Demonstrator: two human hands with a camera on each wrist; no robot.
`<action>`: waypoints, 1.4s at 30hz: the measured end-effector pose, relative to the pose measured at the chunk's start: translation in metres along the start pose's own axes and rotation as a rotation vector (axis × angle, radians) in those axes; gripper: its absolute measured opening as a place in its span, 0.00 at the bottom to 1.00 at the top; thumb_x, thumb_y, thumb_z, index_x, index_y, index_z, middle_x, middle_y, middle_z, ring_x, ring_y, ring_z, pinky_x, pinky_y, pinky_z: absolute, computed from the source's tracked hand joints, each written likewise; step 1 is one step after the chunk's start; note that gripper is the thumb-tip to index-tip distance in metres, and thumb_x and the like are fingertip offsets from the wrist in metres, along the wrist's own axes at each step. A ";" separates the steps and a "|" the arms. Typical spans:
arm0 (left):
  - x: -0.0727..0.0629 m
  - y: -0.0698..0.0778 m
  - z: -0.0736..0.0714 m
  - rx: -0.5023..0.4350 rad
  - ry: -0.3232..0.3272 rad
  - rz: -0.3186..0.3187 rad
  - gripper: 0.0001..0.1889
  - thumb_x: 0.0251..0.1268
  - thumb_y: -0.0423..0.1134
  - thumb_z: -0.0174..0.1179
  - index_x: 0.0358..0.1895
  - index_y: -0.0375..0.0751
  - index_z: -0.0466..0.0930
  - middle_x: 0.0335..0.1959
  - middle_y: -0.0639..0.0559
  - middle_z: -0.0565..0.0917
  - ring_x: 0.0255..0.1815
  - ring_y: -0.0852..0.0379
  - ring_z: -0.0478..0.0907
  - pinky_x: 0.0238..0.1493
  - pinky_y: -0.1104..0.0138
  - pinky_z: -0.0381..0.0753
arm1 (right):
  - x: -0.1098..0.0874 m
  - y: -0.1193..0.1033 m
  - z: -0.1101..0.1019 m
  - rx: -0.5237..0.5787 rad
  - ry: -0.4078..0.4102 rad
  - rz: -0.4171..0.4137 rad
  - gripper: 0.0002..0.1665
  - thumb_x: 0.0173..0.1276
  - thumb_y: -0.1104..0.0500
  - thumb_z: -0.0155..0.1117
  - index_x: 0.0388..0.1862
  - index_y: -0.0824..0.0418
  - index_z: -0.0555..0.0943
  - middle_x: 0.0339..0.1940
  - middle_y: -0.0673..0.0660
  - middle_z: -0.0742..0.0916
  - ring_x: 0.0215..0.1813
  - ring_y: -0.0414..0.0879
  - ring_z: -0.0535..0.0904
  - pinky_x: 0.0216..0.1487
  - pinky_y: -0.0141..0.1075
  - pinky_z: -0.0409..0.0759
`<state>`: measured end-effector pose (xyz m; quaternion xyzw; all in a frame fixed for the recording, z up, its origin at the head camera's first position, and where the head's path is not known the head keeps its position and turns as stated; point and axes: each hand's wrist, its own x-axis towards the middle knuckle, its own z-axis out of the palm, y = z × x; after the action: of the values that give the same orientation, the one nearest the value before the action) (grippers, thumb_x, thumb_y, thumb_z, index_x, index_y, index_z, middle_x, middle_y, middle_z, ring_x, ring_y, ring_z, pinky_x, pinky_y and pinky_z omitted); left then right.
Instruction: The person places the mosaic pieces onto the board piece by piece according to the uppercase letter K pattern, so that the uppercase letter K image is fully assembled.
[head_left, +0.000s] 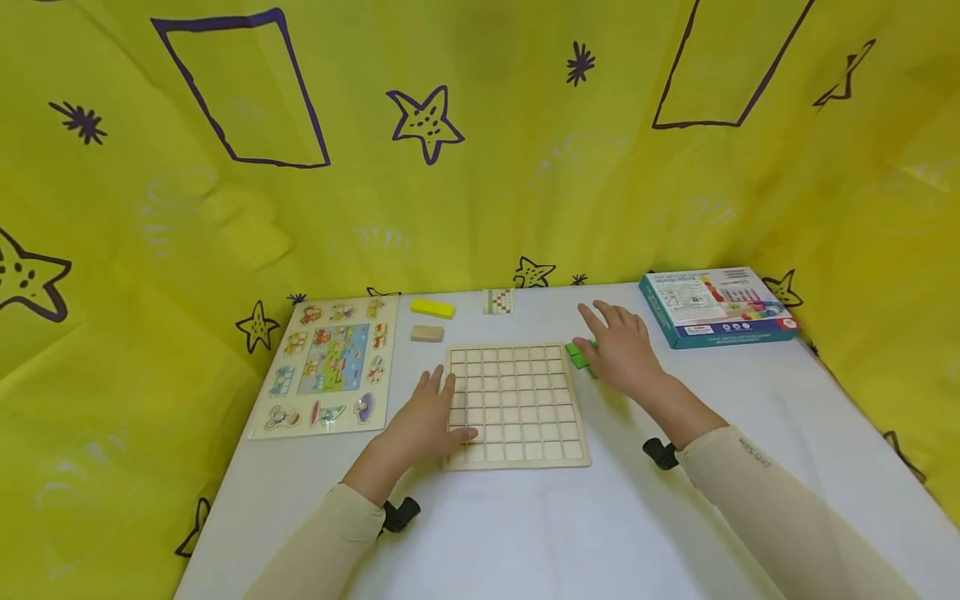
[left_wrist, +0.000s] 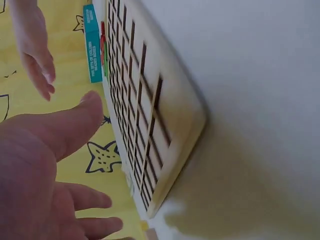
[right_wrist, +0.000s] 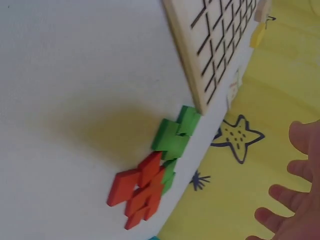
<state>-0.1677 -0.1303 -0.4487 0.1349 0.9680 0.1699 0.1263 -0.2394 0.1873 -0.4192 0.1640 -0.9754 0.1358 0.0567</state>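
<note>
A square wooden grid board (head_left: 517,408) lies flat on the white table. My left hand (head_left: 423,421) hovers at its left edge, fingers spread, the thumb over the lower left squares. In the left wrist view that hand (left_wrist: 55,155) holds nothing. Just right of the board are several green tiles (right_wrist: 172,140), with red-orange tiles (right_wrist: 142,187) beside them. Over these tiles is my right hand (head_left: 622,350), its fingers loosely extended; it hides the red-orange ones in the head view. The right wrist view shows this hand (right_wrist: 295,195) above the table, apart from the tiles.
At the left lies a picture puzzle board (head_left: 258,421). Behind the grid board are a yellow block (head_left: 432,308), a plain wooden block (head_left: 427,333) and a small pattern card (head_left: 498,301). A teal-sided box (head_left: 718,307) sits back right. Yellow cloth (head_left: 480,200) surrounds the table.
</note>
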 end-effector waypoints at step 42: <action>-0.030 0.012 0.033 0.082 0.000 -0.058 0.46 0.58 0.49 0.73 0.66 0.14 0.65 0.72 0.24 0.63 0.73 0.35 0.64 0.67 0.55 0.72 | 0.039 0.047 0.054 0.105 -0.150 0.040 0.17 0.72 0.63 0.64 0.56 0.69 0.82 0.55 0.71 0.81 0.55 0.69 0.73 0.57 0.63 0.69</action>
<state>-0.1276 -0.1192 -0.4685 0.1119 0.9777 0.1263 0.1255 -0.2956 0.2028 -0.4768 0.1569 -0.9716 0.1751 -0.0280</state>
